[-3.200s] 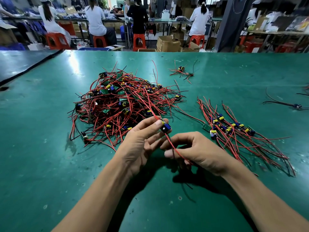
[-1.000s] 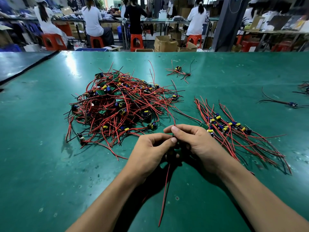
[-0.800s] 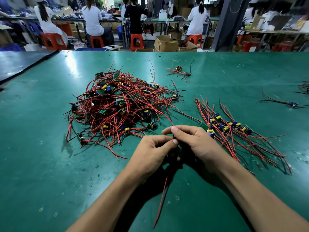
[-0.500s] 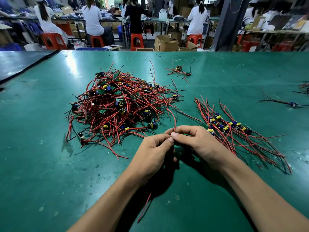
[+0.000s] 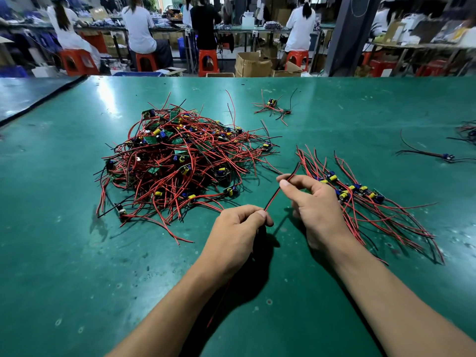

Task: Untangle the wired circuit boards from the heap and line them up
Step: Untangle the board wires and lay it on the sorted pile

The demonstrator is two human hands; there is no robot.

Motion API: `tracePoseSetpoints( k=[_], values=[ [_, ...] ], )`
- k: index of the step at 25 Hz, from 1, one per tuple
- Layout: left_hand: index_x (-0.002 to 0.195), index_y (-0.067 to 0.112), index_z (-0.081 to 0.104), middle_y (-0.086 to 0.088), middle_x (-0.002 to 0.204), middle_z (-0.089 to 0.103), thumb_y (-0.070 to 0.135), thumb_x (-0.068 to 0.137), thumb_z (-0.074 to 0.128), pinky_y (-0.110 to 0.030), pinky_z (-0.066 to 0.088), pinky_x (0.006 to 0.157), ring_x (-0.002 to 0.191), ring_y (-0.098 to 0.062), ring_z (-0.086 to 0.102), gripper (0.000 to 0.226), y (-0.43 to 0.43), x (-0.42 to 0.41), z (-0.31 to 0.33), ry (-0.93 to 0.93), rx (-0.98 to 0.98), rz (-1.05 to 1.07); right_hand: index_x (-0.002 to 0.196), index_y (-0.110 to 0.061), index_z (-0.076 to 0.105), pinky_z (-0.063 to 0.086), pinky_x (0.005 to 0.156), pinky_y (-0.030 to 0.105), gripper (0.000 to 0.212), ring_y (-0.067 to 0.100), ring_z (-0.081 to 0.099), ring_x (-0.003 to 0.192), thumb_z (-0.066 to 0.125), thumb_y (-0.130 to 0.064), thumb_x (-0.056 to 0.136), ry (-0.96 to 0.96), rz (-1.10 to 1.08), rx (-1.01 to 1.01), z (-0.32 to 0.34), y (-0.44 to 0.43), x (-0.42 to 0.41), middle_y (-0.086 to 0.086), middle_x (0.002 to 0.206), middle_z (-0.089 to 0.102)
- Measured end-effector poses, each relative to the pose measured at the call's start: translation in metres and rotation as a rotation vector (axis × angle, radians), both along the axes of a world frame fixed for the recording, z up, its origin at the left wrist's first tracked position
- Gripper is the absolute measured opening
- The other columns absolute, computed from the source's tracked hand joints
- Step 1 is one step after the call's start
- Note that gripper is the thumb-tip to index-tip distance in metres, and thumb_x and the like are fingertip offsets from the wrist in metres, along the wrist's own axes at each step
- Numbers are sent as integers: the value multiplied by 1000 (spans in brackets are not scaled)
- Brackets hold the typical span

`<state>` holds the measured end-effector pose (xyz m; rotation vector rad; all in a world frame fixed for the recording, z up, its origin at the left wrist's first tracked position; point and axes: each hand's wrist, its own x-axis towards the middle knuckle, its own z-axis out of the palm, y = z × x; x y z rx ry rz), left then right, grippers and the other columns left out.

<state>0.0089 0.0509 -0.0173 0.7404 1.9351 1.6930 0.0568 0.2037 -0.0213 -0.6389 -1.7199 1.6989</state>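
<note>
A tangled heap [image 5: 177, 161] of small green circuit boards with red and black wires lies left of centre on the green table [image 5: 64, 253]. To the right, several boards lie side by side in a row [image 5: 355, 194], wires trailing toward me. My left hand [image 5: 237, 233] is curled around a red-and-black wire pair [image 5: 277, 194]; its board is hidden inside the fist. My right hand [image 5: 311, 202] pinches the same wires higher up, between thumb and forefinger. The wire is stretched straight between both hands, and its far end sticks up past my right fingers.
A small wired board [image 5: 273, 105] lies apart at the back of the table. Another loose one [image 5: 445, 156] rests at the right, with more wires [image 5: 468, 132] at the right edge. Beyond the far edge, people sit on red stools at benches.
My hands were together pinching the wires; now the right hand has slid up and to the right along them, pulling the pair straight. The left hand has stayed in place.
</note>
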Motion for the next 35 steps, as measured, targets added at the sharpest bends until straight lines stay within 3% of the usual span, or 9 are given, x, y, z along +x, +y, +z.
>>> tracePoseSetpoints(
  k=[4,6,8,13,15,20,27,30,35],
  values=[
    [70,15,69,-10,60,48,17,96,54,-35,32,59,57,-22,42,30,-3,-2,2,-7,-11,-27,91,-14,74,27,43,10,4,1,34,38,70,-15,91,51,-51,-66,-2,1,-2,-18,50,47],
    [70,14,69,-10,58,46,16,96,54,-37,31,57,56,-23,41,30,-5,-2,2,-17,-4,-13,93,-13,71,23,38,14,3,1,24,39,71,-16,90,74,48,-194,0,1,0,-11,54,41],
    [74,12,70,-13,60,42,16,96,53,-38,28,55,56,-25,38,28,-4,-1,1,-27,10,-2,95,-8,70,22,37,16,20,4,25,42,75,-22,81,30,240,-307,2,0,5,-4,57,42],
    [73,10,66,-4,55,50,14,98,50,-27,39,46,46,-18,46,29,-3,-1,-2,-91,69,-6,100,-8,75,24,47,21,26,12,37,56,77,-26,82,-150,576,-268,1,-10,12,5,72,58],
    [69,16,67,-6,56,49,14,96,51,-24,38,45,47,-19,47,31,-4,-2,-1,-112,58,-13,96,-10,77,26,48,21,28,12,38,55,79,-31,77,-165,512,-193,3,-8,11,8,73,58],
    [65,18,66,-2,56,51,15,96,54,-25,35,48,53,-20,47,33,-4,-2,0,-60,22,-45,88,-8,73,20,41,14,12,9,28,35,75,-20,87,-79,203,-174,0,2,6,-2,45,36],
    [71,15,65,-5,58,50,15,98,52,-26,31,48,52,-20,44,29,-6,3,1,3,2,-92,83,-10,65,25,38,17,11,6,30,37,70,-14,92,44,-99,-175,4,8,2,1,66,46],
    [72,12,65,-7,57,45,16,98,52,-30,28,50,53,-22,41,29,-6,2,-1,15,-2,-91,84,-7,62,22,35,16,14,4,28,35,63,-13,96,107,-41,-407,12,7,2,-2,65,50],
    [75,13,67,-8,56,45,18,98,53,-35,32,53,51,-23,42,27,-6,-2,-3,35,-17,-98,68,-3,64,23,32,13,17,4,30,32,61,-13,82,257,276,-1100,31,13,11,-3,64,38]
  ],
)
